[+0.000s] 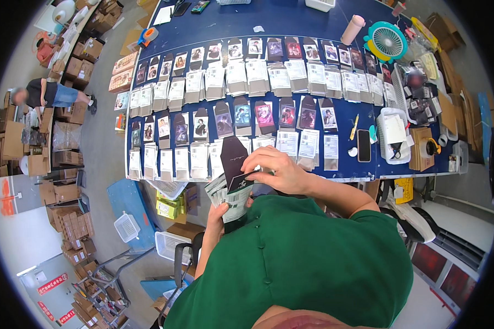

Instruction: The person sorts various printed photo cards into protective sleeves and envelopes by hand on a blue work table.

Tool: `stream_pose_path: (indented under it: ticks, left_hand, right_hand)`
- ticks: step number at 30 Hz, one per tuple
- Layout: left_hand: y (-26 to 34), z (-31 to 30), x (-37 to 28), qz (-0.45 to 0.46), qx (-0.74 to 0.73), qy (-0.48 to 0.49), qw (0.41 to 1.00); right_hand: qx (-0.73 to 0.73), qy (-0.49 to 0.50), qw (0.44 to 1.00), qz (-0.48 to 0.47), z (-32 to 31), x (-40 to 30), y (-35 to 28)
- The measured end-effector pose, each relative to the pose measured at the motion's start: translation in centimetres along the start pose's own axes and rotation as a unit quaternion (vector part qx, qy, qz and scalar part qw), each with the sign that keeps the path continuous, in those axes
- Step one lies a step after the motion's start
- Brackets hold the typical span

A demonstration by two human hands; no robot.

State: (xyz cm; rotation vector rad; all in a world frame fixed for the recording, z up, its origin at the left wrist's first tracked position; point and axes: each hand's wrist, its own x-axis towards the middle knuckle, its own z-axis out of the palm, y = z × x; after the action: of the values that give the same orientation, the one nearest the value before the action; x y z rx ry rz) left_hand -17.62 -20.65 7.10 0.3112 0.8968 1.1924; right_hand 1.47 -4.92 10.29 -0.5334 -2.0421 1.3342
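My left hand grips a bundle of labelled card packets close to my chest. From the top of the bundle rises a dark envelope with an unfolded pointed flap, bearing fine light script. Above the bundle, my right hand pinches the edge of a dark card between thumb and fingers. Whether that card sits inside the envelope or in front of it, I cannot tell. Beyond my hands, photo cards on dark envelopes lie in rows, with stacks of white-labelled packets below them.
On the blue table stand a teal fan, a pink bottle and an orange tape dispenser. A phone lies near a white basket at right. Two people work among cardboard boxes at far left.
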Motion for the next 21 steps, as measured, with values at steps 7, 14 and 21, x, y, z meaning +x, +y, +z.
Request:
stream_pose_path:
  ticks: [7, 14, 21]
  left_hand:
    - [4.8, -5.7, -0.8, -0.001, 0.061, -0.018, 0.998]
    - [8.2, -11.7, -2.7, -0.037, 0.065, -0.063, 0.995]
    - [10.0, -14.7, -4.8, -0.037, 0.072, -0.069, 0.994]
  right_hand:
    - [-0.079, 0.005, 0.996, -0.027, 4.6, 2.9, -1.0]
    - [-0.087, 0.031, 0.996, -0.014, 9.8, 5.5, -3.4]
    - [-0.123, 0.057, 0.990, -0.045, 14.3, 4.9, -3.9]
